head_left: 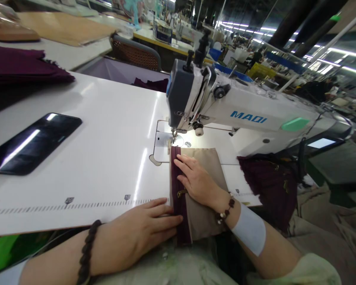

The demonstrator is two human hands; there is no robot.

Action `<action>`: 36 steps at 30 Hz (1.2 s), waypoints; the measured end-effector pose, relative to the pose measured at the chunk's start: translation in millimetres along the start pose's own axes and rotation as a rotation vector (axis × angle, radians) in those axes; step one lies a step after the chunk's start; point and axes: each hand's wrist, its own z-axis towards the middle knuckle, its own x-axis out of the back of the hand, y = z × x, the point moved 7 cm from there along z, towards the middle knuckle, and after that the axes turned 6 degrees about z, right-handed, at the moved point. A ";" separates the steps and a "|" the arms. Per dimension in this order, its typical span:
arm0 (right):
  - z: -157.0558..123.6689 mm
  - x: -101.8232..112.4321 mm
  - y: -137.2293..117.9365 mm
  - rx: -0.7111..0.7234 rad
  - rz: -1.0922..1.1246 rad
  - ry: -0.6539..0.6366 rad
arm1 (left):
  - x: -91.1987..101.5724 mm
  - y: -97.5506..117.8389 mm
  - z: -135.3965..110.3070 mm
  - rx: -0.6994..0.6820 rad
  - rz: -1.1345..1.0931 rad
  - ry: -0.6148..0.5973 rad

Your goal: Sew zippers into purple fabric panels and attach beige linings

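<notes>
A beige fabric panel (209, 170) with a dark maroon zipper strip (178, 170) along its left side lies in front of the sewing machine (192, 95). Its far end is just before the presser foot (175, 137). My right hand (197, 180) rests flat on the panel, fingertips on the strip, near a brass zipper pull (181, 193). Lower down, my left hand (145, 225) lies with fingers stretched out across the strip's near part. Both hands are open, pressing on the cloth from above. Beneath my fingers the cloth is hidden.
A black phone (35, 142) lies on the white table (106, 138), which has a printed ruler edge. Maroon cloth is stacked (23, 67) at far left. More maroon pieces with zippers (269, 182) hang at the right edge. A chair (136, 51) stands behind.
</notes>
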 end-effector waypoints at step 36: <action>25.0 -4.7 24.7 -0.048 -0.034 -0.053 | -4.7 -147.2 34.9 0.303 0.413 -0.006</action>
